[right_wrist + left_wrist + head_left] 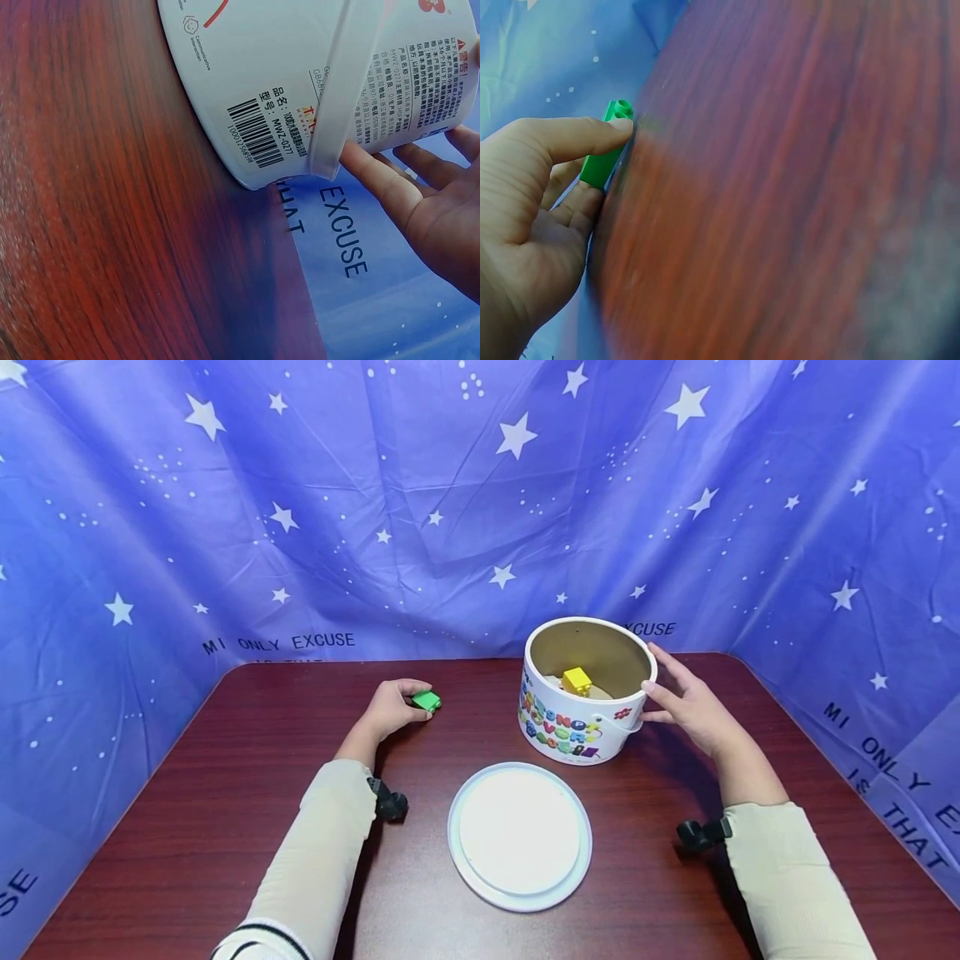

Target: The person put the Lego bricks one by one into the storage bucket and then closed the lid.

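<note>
Between thumb and fingers, my left hand (pixel 392 706) pinches a small green toy brick (pixel 427 701) at the table's back left. In the left wrist view, a stud shows at the end of the green brick (pixel 604 161); whether it touches the table I cannot tell. My right hand (pixel 693 710) rests spread fingers against the right side and rim of a white round bucket (pixel 534 714) printed with colourful letters. A yellow brick (pixel 577 680) lies inside it, with paler pieces partly hidden by the wall. In the right wrist view, fingers touch the bucket (pixel 225 67) near its white handle (pixel 334 112).
A round white lid (pixel 520 835) lies flat on the dark red wooden table (pixel 420 877), in front of the bucket. Behind the table's back edge hangs a blue star-patterned cloth (pixel 420 527), which also encloses both sides.
</note>
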A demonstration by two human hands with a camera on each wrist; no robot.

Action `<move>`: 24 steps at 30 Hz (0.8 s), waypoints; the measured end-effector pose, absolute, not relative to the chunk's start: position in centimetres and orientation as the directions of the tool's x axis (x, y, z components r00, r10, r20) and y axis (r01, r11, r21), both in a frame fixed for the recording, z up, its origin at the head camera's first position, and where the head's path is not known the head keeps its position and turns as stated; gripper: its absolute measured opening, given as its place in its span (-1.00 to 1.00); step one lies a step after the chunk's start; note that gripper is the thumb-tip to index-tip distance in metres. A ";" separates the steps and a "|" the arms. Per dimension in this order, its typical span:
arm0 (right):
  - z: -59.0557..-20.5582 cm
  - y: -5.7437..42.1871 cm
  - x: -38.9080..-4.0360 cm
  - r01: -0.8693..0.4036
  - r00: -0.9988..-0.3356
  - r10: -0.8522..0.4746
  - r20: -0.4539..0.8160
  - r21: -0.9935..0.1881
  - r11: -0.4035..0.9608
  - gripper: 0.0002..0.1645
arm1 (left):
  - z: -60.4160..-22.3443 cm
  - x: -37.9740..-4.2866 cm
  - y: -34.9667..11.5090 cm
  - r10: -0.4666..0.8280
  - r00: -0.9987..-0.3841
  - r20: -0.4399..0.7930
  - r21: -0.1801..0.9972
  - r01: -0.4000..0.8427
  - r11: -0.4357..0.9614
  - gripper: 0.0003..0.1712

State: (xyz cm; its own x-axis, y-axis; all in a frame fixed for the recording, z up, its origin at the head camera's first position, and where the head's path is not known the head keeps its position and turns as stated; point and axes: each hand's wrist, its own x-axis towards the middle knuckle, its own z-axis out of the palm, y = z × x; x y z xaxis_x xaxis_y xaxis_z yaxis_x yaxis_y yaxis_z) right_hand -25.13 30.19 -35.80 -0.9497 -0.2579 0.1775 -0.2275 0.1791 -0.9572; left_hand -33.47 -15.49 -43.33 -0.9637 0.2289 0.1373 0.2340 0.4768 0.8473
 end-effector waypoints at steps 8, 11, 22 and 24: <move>-36.0 30.2 -25.3 -0.229 -0.950 -0.259 0.177 -0.956 0.183 -0.18 | -42.7 -33.1 -15.5 0.238 -0.959 0.151 0.848 0.250 0.467 -0.37; -35.9 30.2 -25.2 -0.234 -0.949 -0.259 0.182 -0.954 0.186 -0.18 | -42.5 -33.0 -15.5 0.245 -0.954 0.171 0.842 0.271 0.467 -0.37; -36.0 30.2 -25.2 -0.241 -0.947 -0.261 0.189 -0.953 0.183 -0.18 | -41.5 -32.6 -15.3 0.253 -0.945 0.205 0.830 0.305 0.466 -0.36; -36.0 30.2 -25.3 -0.241 -0.947 -0.262 0.188 -0.953 0.185 -0.18 | -41.3 -32.5 -15.3 0.254 -0.944 0.209 0.829 0.309 0.467 -0.37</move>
State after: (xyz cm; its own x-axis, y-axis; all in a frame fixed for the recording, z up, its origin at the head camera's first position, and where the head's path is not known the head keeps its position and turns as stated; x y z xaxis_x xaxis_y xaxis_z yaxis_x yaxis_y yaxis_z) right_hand -25.30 30.23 -36.04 -0.9466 -0.2618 0.1883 -0.2406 0.1846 -0.9529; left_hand -32.47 -15.25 -41.31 -0.9444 0.2536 0.2092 0.3089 0.4671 0.8285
